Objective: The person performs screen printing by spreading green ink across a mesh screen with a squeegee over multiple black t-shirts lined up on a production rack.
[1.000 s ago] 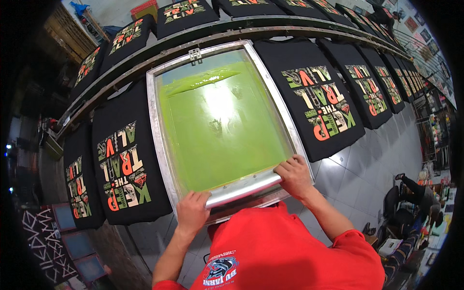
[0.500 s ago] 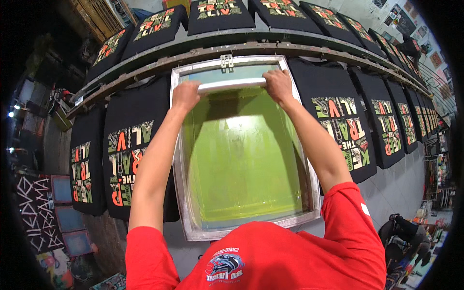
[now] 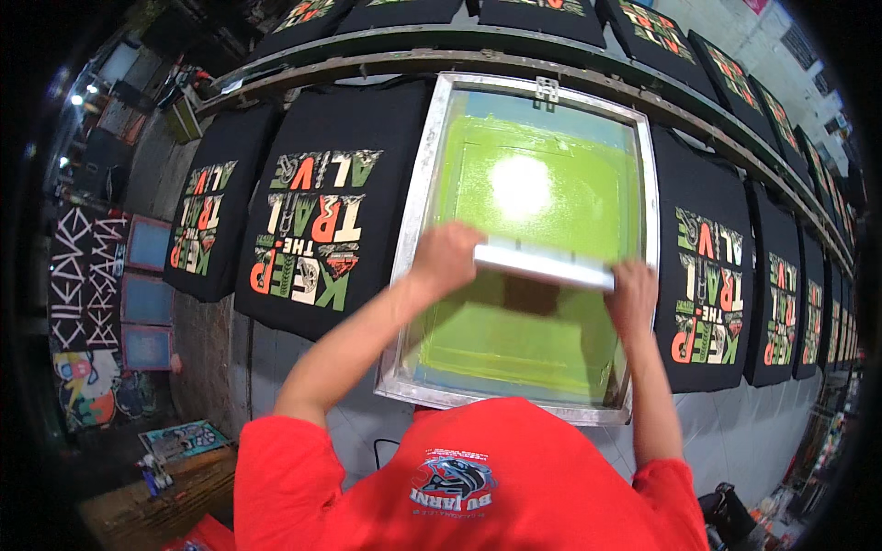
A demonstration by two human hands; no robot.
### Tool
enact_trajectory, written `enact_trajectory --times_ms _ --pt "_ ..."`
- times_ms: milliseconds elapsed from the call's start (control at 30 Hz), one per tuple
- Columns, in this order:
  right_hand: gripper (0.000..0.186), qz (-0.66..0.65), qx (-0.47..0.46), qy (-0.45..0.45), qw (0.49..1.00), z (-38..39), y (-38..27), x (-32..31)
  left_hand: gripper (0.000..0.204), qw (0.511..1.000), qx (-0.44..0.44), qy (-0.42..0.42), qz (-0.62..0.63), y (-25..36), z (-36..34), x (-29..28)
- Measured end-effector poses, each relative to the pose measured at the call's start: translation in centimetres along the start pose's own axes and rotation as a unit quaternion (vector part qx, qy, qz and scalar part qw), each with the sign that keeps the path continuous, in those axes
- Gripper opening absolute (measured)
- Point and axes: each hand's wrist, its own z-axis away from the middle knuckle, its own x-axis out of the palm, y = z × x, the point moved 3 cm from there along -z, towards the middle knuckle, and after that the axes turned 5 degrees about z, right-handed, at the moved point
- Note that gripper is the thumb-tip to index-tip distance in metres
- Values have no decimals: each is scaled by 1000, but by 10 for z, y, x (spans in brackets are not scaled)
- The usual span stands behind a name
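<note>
Both my hands grip a long squeegee [image 3: 544, 264] with a pale, metallic-looking handle. My left hand [image 3: 447, 257] is closed round its left end and my right hand [image 3: 634, 298] round its right end. The squeegee lies across a screen printing frame [image 3: 651, 207], a bit nearer than its middle, slanting slightly down to the right. Bright green ink [image 3: 579, 225] coats the mesh inside the metal frame, with a strong light glare at the far part. The squeegee's blade edge and whatever lies under the screen are hidden.
Black printed T-shirts lie flat in a row, one left [image 3: 317, 207] and one right [image 3: 707, 275] of the screen. A long rail [image 3: 386, 64] runs behind, with more shirts beyond it. A small metal hinge [image 3: 547, 89] sits at the frame's far edge. Wooden bench [image 3: 175, 487] at lower left.
Both hands have drawn the squeegee from the far end of the screen toward me, past the middle. The view has shifted, so the screen now sits further right.
</note>
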Motion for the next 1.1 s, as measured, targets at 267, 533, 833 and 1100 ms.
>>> enact_trajectory --times_ms 267,533,833,1100 --pt "14 10 -6 31 999 203 -62 -54 32 999 -22 21 15 118 191 -19" --pt "20 -17 -6 -21 1000 159 -59 -81 38 998 -34 -49 30 115 155 -43" --pt "20 -7 2 62 998 182 -60 -46 42 1000 -9 -15 8 100 174 -15" --pt "22 -16 -39 134 990 26 2 28 34 994 45 97 -35 2 27 30"
